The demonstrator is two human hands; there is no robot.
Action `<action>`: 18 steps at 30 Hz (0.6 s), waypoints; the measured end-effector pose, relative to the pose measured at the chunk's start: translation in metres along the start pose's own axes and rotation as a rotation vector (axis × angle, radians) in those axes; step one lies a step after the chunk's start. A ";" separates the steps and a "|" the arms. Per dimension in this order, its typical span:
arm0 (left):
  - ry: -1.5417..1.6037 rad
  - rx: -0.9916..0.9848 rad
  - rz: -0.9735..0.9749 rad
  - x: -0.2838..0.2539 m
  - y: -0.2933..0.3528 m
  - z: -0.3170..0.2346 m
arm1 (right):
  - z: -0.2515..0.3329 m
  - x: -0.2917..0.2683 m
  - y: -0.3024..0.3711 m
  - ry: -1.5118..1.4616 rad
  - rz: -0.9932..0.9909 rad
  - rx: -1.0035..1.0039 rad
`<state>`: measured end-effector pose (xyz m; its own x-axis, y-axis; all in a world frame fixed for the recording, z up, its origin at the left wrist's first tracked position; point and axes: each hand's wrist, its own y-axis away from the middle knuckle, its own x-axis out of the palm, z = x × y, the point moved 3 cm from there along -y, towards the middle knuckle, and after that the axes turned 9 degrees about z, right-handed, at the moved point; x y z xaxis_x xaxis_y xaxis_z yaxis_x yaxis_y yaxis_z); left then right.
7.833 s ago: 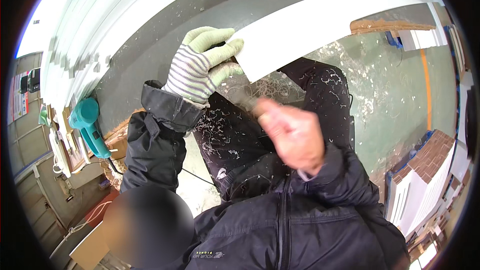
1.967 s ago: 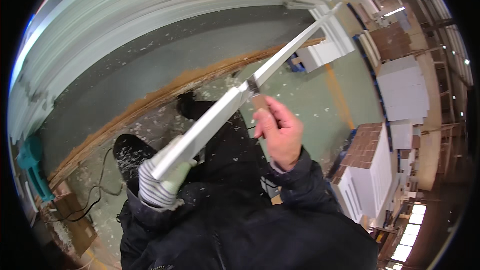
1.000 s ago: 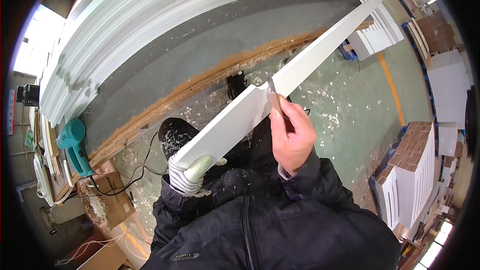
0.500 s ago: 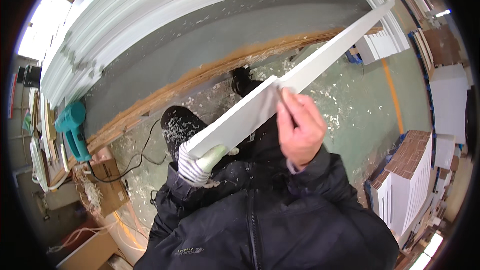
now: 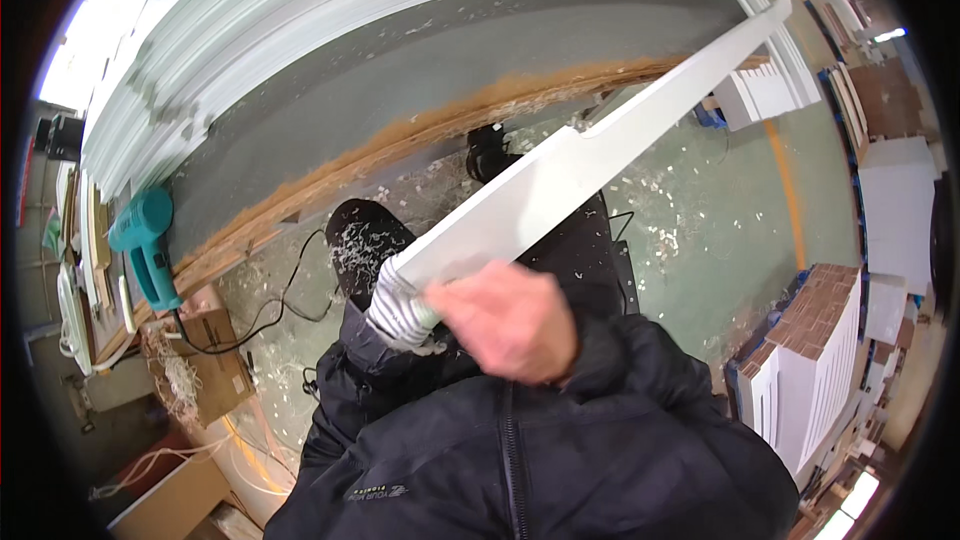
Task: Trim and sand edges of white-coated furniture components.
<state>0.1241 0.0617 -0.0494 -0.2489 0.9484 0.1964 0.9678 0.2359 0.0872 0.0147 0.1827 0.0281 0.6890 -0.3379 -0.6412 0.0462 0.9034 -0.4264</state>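
Drill: teal power drill (image 5: 143, 245) lies well left of the board.
Left hand (image 5: 400, 302): gloved, clamped under the white board's (image 5: 590, 165) near end.
Right hand (image 5: 505, 318): bare, blurred, beside that end; grip unclear.
Board axis: up-right, away from both hands.

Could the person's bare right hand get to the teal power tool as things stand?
Probably not without moving. The right hand is close to the chest beside the white board; the teal power tool lies far off to the left, beyond the gloved left hand.
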 end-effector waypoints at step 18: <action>0.267 0.020 -0.258 -0.004 0.034 -0.032 | -0.105 -0.097 0.022 0.094 -0.427 0.452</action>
<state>0.1566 0.0594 -0.0164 -0.4829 0.7692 0.4185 0.8719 0.4666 0.1486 -0.1276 0.2073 0.0141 0.4771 -0.6964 -0.5361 0.6184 0.6994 -0.3583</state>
